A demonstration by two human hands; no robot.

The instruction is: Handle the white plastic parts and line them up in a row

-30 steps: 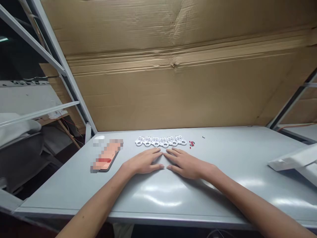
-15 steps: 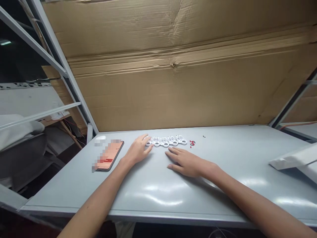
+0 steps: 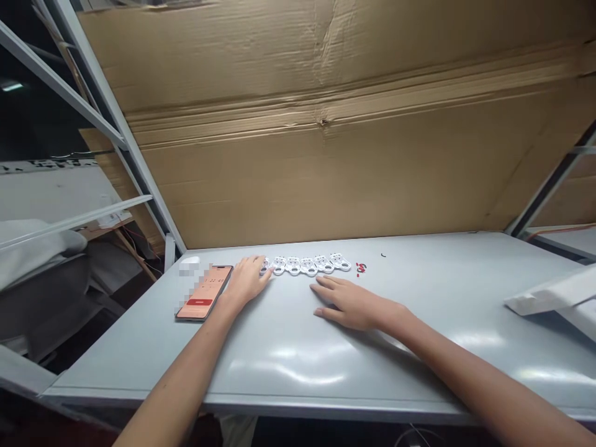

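Observation:
A row of several small white flat pieces, each with a ring-shaped end [image 3: 308, 267], lies across the far part of the grey table. My left hand [image 3: 248, 280] is at the row's left end, thumb and fingers apart around the leftmost visible piece and partly covering it; whether it touches that piece I cannot tell. My right hand [image 3: 347, 303] rests palm down just in front of the row, fingers spread, holding nothing. Small red and black bits [image 3: 361, 269] lie beyond the row's right end.
A phone [image 3: 205, 295] with a lit orange screen lies left of my left hand, a white object [image 3: 190, 264] behind it. White folded material [image 3: 549, 292] sits at the right. Cardboard [image 3: 326, 180] walls the back; a metal frame post [image 3: 139, 161] rises at left.
My left hand has moved left along the row, uncovering another white piece. The right hand has stayed in place. More of the phone's screen shows.

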